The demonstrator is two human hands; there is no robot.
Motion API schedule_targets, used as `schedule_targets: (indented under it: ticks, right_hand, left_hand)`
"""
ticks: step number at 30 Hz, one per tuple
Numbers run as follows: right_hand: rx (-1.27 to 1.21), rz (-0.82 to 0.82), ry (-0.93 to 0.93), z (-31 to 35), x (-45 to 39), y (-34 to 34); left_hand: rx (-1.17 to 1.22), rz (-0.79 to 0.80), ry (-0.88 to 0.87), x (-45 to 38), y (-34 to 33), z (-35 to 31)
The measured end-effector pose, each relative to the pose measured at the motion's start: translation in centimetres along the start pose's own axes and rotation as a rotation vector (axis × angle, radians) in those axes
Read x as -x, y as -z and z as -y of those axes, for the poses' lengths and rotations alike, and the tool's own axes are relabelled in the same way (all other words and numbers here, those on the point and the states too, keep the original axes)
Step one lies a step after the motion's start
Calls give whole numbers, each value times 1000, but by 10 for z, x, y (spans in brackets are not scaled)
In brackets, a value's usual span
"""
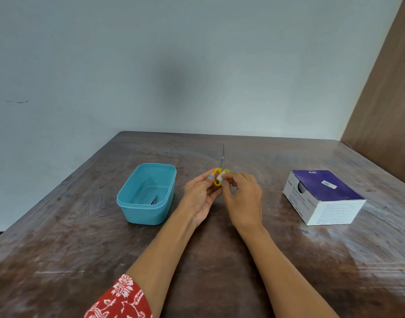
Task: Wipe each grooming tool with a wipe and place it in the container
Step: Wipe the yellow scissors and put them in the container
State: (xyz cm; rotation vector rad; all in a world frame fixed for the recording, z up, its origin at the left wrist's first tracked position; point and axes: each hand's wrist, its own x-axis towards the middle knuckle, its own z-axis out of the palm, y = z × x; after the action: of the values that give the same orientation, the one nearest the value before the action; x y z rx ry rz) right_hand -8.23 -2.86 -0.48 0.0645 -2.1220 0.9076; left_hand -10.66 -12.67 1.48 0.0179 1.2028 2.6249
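My left hand [200, 195] holds a small pair of scissors [221, 165] by its yellow handle loops, the thin metal blades pointing away from me. My right hand [243, 196] pinches a small white wipe [220, 177] against the yellow handle. A teal plastic container [128, 200] stands on the table to the left of my hands. Inside it lies a dark metal tool [153, 199] near the front wall.
A purple and white box of alcohol swabs [323, 196] sits on the right of the brown wooden table [59, 249]. A pale wall rises behind the table and a brown wooden panel [385, 99] stands at the far right.
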Motion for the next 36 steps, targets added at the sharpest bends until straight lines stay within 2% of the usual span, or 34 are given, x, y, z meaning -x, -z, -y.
schedule_targets:
  ticks: [10,15,18,23,28,32,36]
  right_hand:
    - [-36,-4,4,-1,0,0]
    - [-152,-31,-108,-1,-2,2]
    - [-259,-9,-166,3,-4,3]
    - [-318,32,-219,4,-4,6]
    - [-385,66,-257,10,-2,9]
    - [-443,-51,-346,9,-5,12]
    - [-453,-120,-393,6,-7,10]
  left_hand:
    - [8,0,-3,3,0,-2]
    - [1,37,-2,4,2,-3]
    - [-6,36,10,4,1,-4]
    - [-44,122,41,5,-1,-5]
    - [-76,58,-8,3,0,-5]
    - [-18,26,-26,2,3,-6]
    - [-107,41,-49,8,-2,-2]
